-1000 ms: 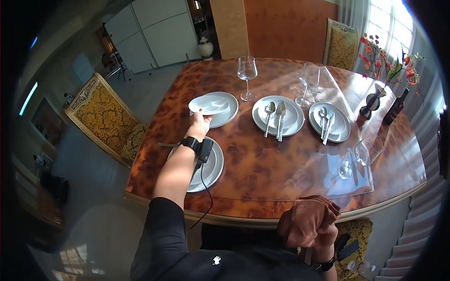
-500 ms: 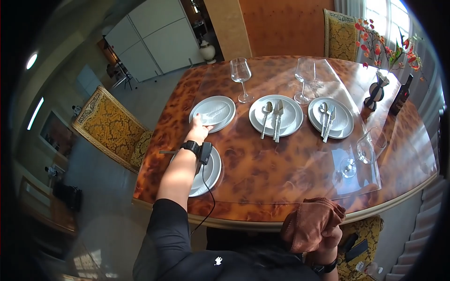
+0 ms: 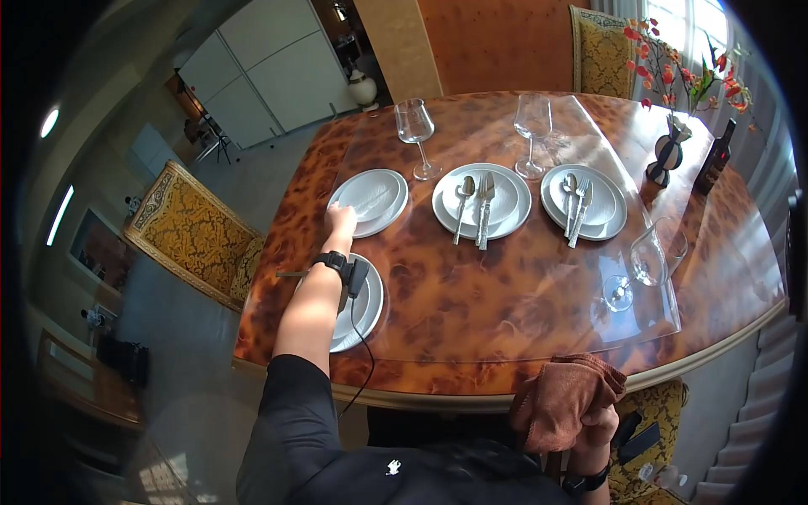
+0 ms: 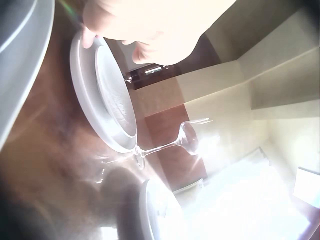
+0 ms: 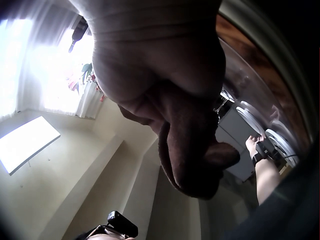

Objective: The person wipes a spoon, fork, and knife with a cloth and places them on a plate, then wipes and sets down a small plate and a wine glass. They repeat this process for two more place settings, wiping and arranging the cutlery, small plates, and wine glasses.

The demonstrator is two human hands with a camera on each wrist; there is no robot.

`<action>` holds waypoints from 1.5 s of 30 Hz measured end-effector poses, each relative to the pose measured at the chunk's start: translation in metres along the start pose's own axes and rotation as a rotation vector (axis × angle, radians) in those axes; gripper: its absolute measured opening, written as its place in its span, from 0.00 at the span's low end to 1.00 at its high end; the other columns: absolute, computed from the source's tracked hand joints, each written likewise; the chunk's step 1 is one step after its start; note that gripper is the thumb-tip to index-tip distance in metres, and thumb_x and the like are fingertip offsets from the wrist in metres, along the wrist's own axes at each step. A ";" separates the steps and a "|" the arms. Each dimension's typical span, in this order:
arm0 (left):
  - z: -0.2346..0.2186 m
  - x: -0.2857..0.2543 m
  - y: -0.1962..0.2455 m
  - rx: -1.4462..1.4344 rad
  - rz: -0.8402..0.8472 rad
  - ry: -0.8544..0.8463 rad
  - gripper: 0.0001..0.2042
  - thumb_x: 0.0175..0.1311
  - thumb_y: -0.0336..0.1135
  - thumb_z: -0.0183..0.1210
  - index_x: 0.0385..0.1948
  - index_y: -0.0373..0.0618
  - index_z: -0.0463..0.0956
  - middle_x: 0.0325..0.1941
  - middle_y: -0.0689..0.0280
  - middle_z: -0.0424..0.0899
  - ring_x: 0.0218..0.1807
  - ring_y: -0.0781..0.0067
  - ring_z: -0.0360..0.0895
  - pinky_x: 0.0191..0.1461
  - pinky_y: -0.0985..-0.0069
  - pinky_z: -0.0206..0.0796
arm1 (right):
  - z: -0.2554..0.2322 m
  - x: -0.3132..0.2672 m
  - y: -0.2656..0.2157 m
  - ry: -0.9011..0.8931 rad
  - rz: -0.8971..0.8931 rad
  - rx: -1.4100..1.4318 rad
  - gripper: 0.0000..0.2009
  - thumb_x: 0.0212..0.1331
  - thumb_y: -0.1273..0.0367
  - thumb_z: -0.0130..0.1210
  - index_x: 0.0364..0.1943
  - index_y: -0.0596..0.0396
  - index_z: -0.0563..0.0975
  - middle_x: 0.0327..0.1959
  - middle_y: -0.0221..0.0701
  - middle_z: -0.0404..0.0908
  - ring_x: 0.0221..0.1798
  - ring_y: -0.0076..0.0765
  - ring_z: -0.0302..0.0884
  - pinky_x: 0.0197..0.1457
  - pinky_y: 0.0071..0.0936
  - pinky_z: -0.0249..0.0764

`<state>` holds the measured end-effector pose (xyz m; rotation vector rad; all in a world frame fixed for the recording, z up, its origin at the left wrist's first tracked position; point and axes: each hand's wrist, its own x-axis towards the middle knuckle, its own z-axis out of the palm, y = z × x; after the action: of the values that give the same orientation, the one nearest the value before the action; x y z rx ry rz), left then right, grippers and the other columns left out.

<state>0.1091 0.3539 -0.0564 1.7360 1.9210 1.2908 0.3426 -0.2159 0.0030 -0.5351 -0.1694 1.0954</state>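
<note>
Left arm extended forward across the tabletop (image 3: 471,295), forearm passing over the near plates (image 3: 364,307); left hand (image 3: 340,220) lies at the near rim of the far-left plates (image 3: 370,195), a small plate stacked on a larger one. In the left wrist view the fingers (image 4: 90,35) are bent, their tips touching the rim of the stack; whether they pinch it cannot be told. Right arm held low at the near table edge; right hand (image 3: 593,425) grips a brown cloth (image 3: 566,397), fingers curled round the bunched fabric, which hangs in a fold in the right wrist view (image 5: 192,150). Far-left plates: nothing in them. Middle plates (image 3: 481,200): a spoon (image 3: 462,195), a fork and a knife laid side by side, which of the latter two is which cannot be told. Right plates (image 3: 584,201): a spoon and a fork (image 3: 581,210) side by side. Near plates: a stack of two, partly hidden under the forearm, contents not discernible. One wine glass (image 3: 417,135) stands upright just beyond the far-left plates, a second (image 3: 532,126) upright between the middle and right plates, a third (image 3: 646,263) lies tilted on its side near the right edge. A vase of red flowers (image 3: 669,151) and a dark bottle (image 3: 715,160) stand at the far right. A clear sheet covers much of the tabletop.
</note>
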 end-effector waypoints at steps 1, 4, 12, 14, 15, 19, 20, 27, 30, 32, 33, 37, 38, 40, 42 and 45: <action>0.004 -0.001 -0.003 0.124 0.016 -0.106 0.15 0.58 0.36 0.55 0.43 0.37 0.80 0.46 0.46 0.83 0.53 0.50 0.80 0.57 0.63 0.70 | 0.001 -0.001 0.000 0.033 -0.014 0.002 0.35 0.29 0.76 0.49 0.55 0.69 0.70 0.52 0.47 0.77 0.57 0.52 0.75 0.65 0.41 0.70; -0.028 -0.020 0.033 0.434 0.029 -0.380 0.15 0.55 0.34 0.52 0.40 0.38 0.82 0.49 0.44 0.81 0.55 0.45 0.78 0.57 0.59 0.71 | -0.011 -0.002 0.001 0.036 -0.021 0.034 0.34 0.29 0.77 0.49 0.54 0.69 0.70 0.52 0.47 0.78 0.56 0.52 0.76 0.64 0.41 0.71; -0.040 -0.026 0.027 0.491 0.081 -0.421 0.15 0.60 0.38 0.54 0.43 0.40 0.82 0.50 0.45 0.80 0.56 0.46 0.77 0.59 0.59 0.70 | -0.021 0.000 -0.003 -0.031 0.019 0.071 0.32 0.30 0.78 0.49 0.52 0.70 0.71 0.50 0.46 0.79 0.53 0.50 0.77 0.61 0.41 0.73; -0.042 -0.027 0.025 0.483 0.134 -0.371 0.14 0.60 0.38 0.55 0.42 0.40 0.82 0.49 0.46 0.81 0.55 0.47 0.78 0.58 0.59 0.70 | -0.024 -0.001 -0.002 -0.026 0.026 0.068 0.32 0.30 0.78 0.49 0.52 0.70 0.71 0.50 0.46 0.79 0.53 0.50 0.77 0.61 0.41 0.73; -0.043 -0.029 0.024 0.485 0.180 -0.329 0.14 0.61 0.38 0.55 0.41 0.40 0.82 0.47 0.46 0.82 0.53 0.47 0.79 0.57 0.60 0.71 | -0.024 -0.001 -0.002 -0.024 0.027 0.066 0.32 0.30 0.78 0.49 0.52 0.70 0.71 0.50 0.46 0.79 0.53 0.50 0.77 0.61 0.41 0.73; -0.031 -0.051 0.042 0.073 0.379 -0.170 0.10 0.61 0.35 0.55 0.35 0.41 0.82 0.39 0.48 0.84 0.45 0.49 0.82 0.49 0.60 0.73 | -0.026 -0.001 -0.003 -0.037 0.036 0.072 0.33 0.30 0.78 0.49 0.53 0.70 0.71 0.50 0.46 0.79 0.53 0.50 0.77 0.61 0.41 0.73; -0.034 -0.070 0.064 -0.002 0.267 -0.245 0.09 0.60 0.35 0.57 0.34 0.40 0.82 0.35 0.51 0.85 0.41 0.52 0.83 0.46 0.62 0.73 | -0.026 0.000 -0.003 -0.038 0.038 0.074 0.33 0.30 0.78 0.49 0.53 0.70 0.71 0.51 0.47 0.79 0.54 0.50 0.77 0.62 0.41 0.73; 0.017 -0.171 0.110 -0.243 -0.211 -0.817 0.15 0.64 0.44 0.60 0.31 0.39 0.75 0.28 0.64 0.79 0.26 0.71 0.74 0.27 0.69 0.67 | -0.034 -0.001 -0.002 -0.124 0.082 0.113 0.38 0.28 0.79 0.50 0.59 0.72 0.67 0.56 0.50 0.75 0.61 0.53 0.73 0.67 0.44 0.68; 0.027 -0.186 0.123 -0.293 -0.388 -0.863 0.16 0.65 0.46 0.60 0.30 0.40 0.75 0.25 0.66 0.77 0.22 0.76 0.71 0.21 0.75 0.63 | -0.038 -0.007 -0.004 -0.090 0.039 0.068 0.39 0.27 0.79 0.50 0.59 0.70 0.68 0.56 0.48 0.76 0.61 0.52 0.73 0.68 0.44 0.67; 0.031 -0.188 0.125 -0.332 -0.470 -0.900 0.16 0.66 0.46 0.60 0.30 0.41 0.75 0.24 0.68 0.77 0.21 0.77 0.69 0.20 0.76 0.62 | -0.047 -0.013 -0.007 -0.099 0.014 0.056 0.38 0.27 0.79 0.50 0.58 0.70 0.68 0.56 0.48 0.75 0.62 0.51 0.72 0.68 0.44 0.66; 0.034 -0.188 0.123 -0.342 -0.458 -0.914 0.15 0.66 0.45 0.60 0.30 0.41 0.75 0.24 0.68 0.76 0.21 0.78 0.69 0.20 0.77 0.61 | -0.050 -0.016 -0.007 -0.104 0.005 0.053 0.38 0.27 0.78 0.50 0.58 0.70 0.69 0.56 0.48 0.75 0.62 0.51 0.72 0.68 0.44 0.66; 0.043 -0.181 0.112 -0.451 -0.379 -0.920 0.12 0.68 0.41 0.58 0.28 0.43 0.74 0.24 0.69 0.77 0.20 0.82 0.67 0.19 0.80 0.60 | -0.054 -0.030 -0.007 -0.018 0.024 0.033 0.37 0.27 0.76 0.52 0.55 0.67 0.70 0.54 0.46 0.77 0.59 0.51 0.74 0.66 0.42 0.69; 0.039 -0.181 0.112 -0.495 -0.355 -0.909 0.11 0.69 0.40 0.57 0.28 0.44 0.74 0.24 0.69 0.78 0.20 0.83 0.67 0.19 0.81 0.60 | -0.048 -0.032 -0.009 -0.022 0.040 0.045 0.37 0.27 0.76 0.52 0.55 0.67 0.70 0.54 0.46 0.77 0.59 0.51 0.74 0.66 0.42 0.69; 0.031 -0.181 0.113 -0.589 -0.421 -0.854 0.10 0.69 0.38 0.57 0.29 0.44 0.74 0.26 0.67 0.80 0.20 0.83 0.66 0.19 0.83 0.60 | -0.040 -0.033 -0.010 -0.040 0.057 0.059 0.36 0.27 0.77 0.52 0.56 0.67 0.70 0.54 0.46 0.77 0.59 0.51 0.74 0.66 0.42 0.69; 0.015 -0.181 0.114 -0.711 -0.466 -0.843 0.08 0.70 0.35 0.55 0.31 0.44 0.74 0.28 0.64 0.82 0.19 0.83 0.67 0.19 0.83 0.61 | -0.037 -0.033 -0.008 -0.065 0.062 0.067 0.36 0.28 0.77 0.52 0.56 0.68 0.70 0.54 0.46 0.77 0.59 0.51 0.74 0.66 0.43 0.69; -0.029 -0.196 0.118 -0.828 -0.272 -0.913 0.06 0.70 0.33 0.54 0.33 0.44 0.73 0.28 0.64 0.81 0.20 0.82 0.71 0.20 0.83 0.61 | -0.048 -0.030 0.001 -0.085 0.095 0.049 0.37 0.30 0.78 0.52 0.58 0.68 0.68 0.55 0.47 0.76 0.60 0.53 0.73 0.68 0.47 0.67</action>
<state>0.2203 0.1541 -0.0248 1.2130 0.8645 0.7724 0.3467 -0.2579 -0.0346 -0.4569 -0.1925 1.2132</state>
